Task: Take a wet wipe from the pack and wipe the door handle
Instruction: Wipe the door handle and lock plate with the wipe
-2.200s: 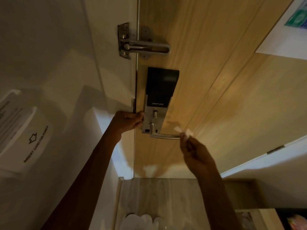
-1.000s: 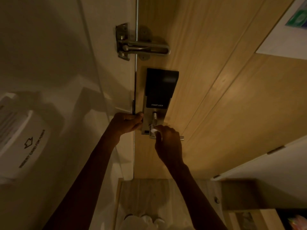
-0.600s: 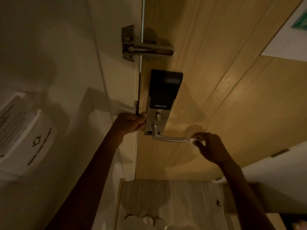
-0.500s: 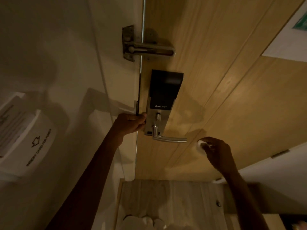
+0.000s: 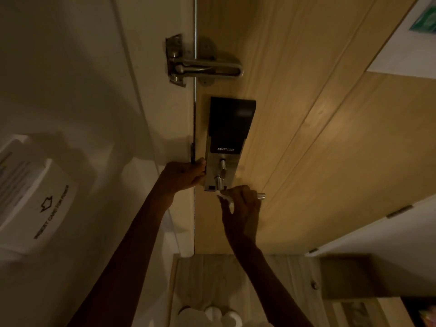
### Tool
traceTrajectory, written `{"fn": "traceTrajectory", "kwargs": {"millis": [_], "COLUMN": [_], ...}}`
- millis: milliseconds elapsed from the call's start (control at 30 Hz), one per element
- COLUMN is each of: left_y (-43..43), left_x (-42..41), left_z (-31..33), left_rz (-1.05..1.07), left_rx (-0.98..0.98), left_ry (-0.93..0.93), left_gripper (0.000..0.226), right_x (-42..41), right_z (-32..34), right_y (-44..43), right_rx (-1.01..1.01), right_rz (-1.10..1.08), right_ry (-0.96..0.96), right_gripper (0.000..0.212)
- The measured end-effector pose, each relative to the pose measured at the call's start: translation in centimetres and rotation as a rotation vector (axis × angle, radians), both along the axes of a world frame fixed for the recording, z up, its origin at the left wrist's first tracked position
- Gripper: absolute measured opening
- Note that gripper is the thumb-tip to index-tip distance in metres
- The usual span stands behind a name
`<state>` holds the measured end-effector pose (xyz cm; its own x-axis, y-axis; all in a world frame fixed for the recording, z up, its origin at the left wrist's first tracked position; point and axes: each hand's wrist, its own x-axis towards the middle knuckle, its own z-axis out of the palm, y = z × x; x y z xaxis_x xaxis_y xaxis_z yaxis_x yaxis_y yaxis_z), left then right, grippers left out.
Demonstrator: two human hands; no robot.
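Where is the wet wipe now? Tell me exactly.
In the head view, the wet wipe sits centre frame, bunched in the right hand around the door handle, just below the smart lock.

"SMART LOCK" stands in white letters on the black panel of the door lock [image 5: 230,128] — and "INSERT CARD FOR POWER", under an arrow outline, on the white card holder [image 5: 40,199] at the left wall.
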<state>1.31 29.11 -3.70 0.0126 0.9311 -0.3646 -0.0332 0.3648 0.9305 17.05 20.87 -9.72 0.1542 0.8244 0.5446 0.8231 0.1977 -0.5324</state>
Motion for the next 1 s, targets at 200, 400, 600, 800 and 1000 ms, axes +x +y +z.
{"fn": "traceTrajectory", "kwargs": {"millis": [200,400,600,800,1000], "left_y": [-0.1,-0.6,-0.6,-1.1,-0.9], "left_x": [0.2,0.1,0.2,0.3,0.4], "left_z": [0.0,0.7,0.9,0.9,1.1], "left_rz": [0.018,-0.011,-0.002,0.005,0.024], "left_rx": [-0.023,0.029,0.015,0.023,0.004], "left_ry": [-0.021,0.005,-0.005,-0.002,-0.035], "left_gripper": [0.033,0.037,0.037,0.036,0.036], "right_x": [3.8,10.5,5.7,7.8,2.4], "right_z": [-0.4,-0.6,1.4,1.4,3.4], "right_y": [-0.9,-1.4,-2.1,-1.3,-0.1], "right_rx": [0.013,0.083,0.146,0.101,0.081], "right_rz": [-0.132,-0.322,-0.138,-0.302,-0.046], "right_ry": [-0.024,0.235,0.272,0.307,0.142], "right_gripper": [0.010,0.010,0.009,0.006,0.014]}}
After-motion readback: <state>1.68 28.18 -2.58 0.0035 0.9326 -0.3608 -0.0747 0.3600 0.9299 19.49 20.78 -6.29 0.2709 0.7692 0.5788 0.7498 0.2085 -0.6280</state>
